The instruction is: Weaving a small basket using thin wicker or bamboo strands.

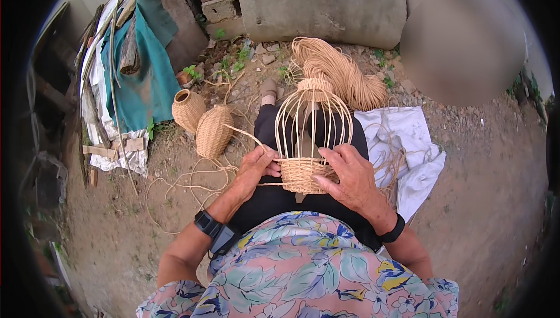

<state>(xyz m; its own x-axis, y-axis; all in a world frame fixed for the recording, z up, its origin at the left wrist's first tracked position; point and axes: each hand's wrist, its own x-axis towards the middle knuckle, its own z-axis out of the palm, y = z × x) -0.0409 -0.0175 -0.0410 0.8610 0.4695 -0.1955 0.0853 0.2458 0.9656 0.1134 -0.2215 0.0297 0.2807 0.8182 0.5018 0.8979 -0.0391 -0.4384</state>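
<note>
A half-woven wicker basket [298,177] rests across my lap, with a woven band at its near end. Bare curved ribs run from that band to a small woven collar at the far end. My right hand [349,177] grips the band's right side, thumb low and fingers at its upper edge. At the left side, the fingers of my left hand [261,164] are closed on a pale weaving strand [244,132], right against the basket wall. The strand's far end passes near the two finished baskets. My left fingertips are partly hidden.
Two small woven baskets, one [188,110] behind the other [213,133], lie on the dirt at the left. A thick hank of cord [344,76] lies beyond the basket. White sacking [408,143] with loose strands spreads at the right. A concrete slab [324,9] stands behind.
</note>
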